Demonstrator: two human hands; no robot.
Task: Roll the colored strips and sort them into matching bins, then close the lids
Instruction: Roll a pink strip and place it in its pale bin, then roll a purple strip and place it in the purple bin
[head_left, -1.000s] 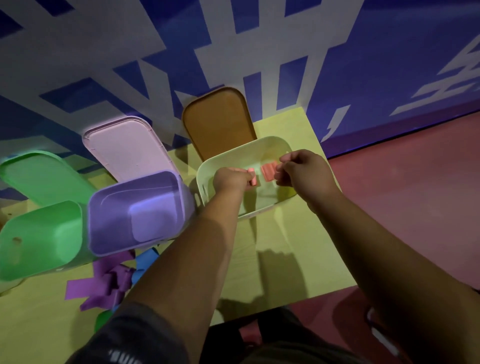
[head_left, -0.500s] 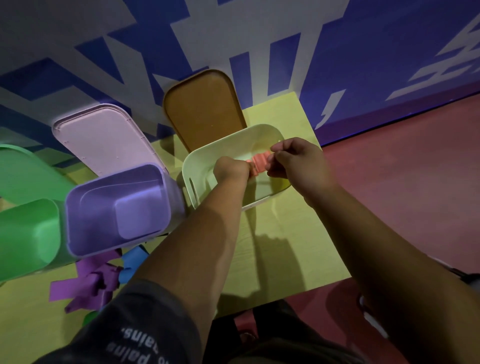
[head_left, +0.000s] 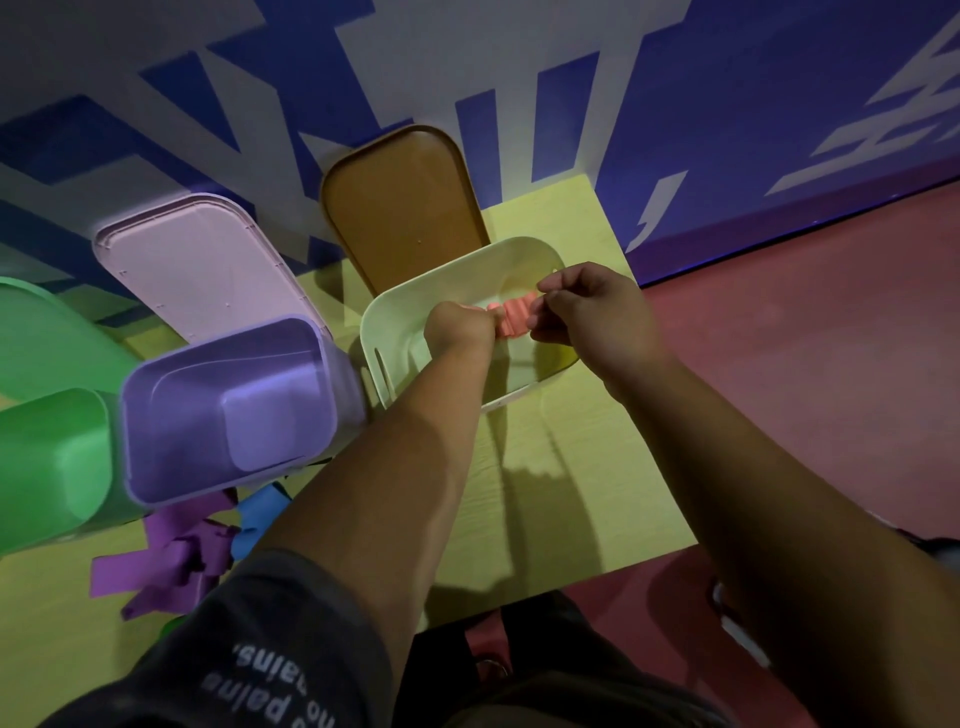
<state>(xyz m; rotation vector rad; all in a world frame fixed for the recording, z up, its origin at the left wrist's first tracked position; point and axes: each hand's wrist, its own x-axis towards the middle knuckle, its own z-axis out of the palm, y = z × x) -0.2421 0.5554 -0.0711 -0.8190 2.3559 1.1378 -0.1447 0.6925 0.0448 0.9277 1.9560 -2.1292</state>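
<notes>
The short salmon-pink foam strip (head_left: 511, 318) hangs in the air over the open cream plastic bin (head_left: 395, 332), stretched between two hands and showing soft ripples along its length, so it looks feather-light, limp and springy, the sort of thing that would uncurl if let go. Its ends seem the right places to hold, with one end turned over on itself to start the roll. The left hand (head_left: 460, 330) pinches the near-left end and the right hand (head_left: 592, 317) pinches the far-right end, fingertips pressed together on the foam. Both ends vanish under the fingers, so I cannot tell how long the strip really is or whether any roll has begun. The bin's floor is mostly hidden by the hands. Behind it leans a brown lid (head_left: 400, 202); to the left stand an open lilac bin (head_left: 228, 410) with a pale pink lid (head_left: 202, 265) and a green bin (head_left: 47, 467) cut off by the frame. Loose purple strips (head_left: 161, 561) and a blue strip (head_left: 260, 514) lie on the yellow tabletop (head_left: 571, 493), partly covered by the left arm.
</notes>
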